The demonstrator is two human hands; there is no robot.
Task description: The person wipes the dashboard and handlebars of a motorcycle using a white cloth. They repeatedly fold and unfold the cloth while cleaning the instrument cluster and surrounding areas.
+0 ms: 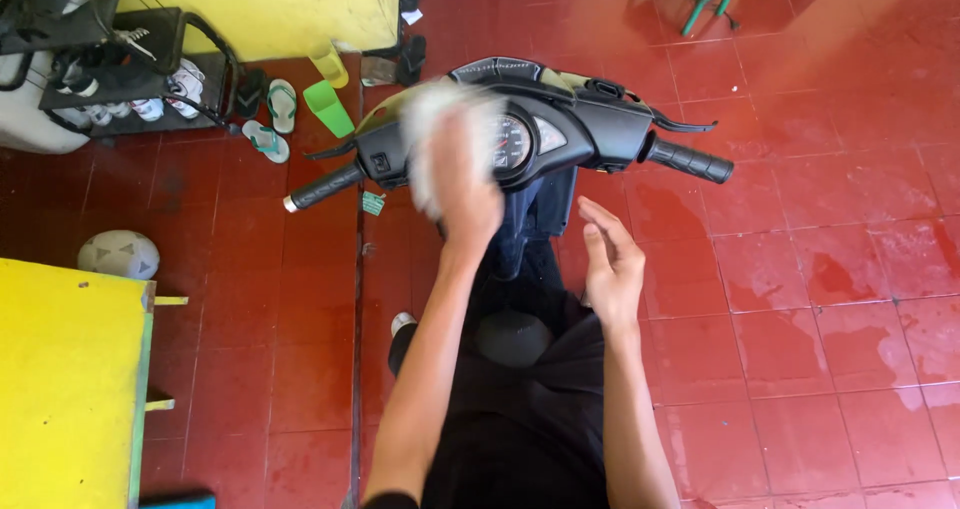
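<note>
My left hand [468,201] is closed on a blurred white cloth [445,129] against the scooter's gauge panel [512,141]; I'd keep it flat with even pressure. My right hand [612,264] hangs open, nearer me, holding nothing

A red tiled floor [800,299], wet in patches at its right side, carries a black scooter [560,134] near its middle. On its left part lie a pale ball [118,254], green sandals [272,119], a green cup [328,108] and a black shoe rack [140,69].
</note>
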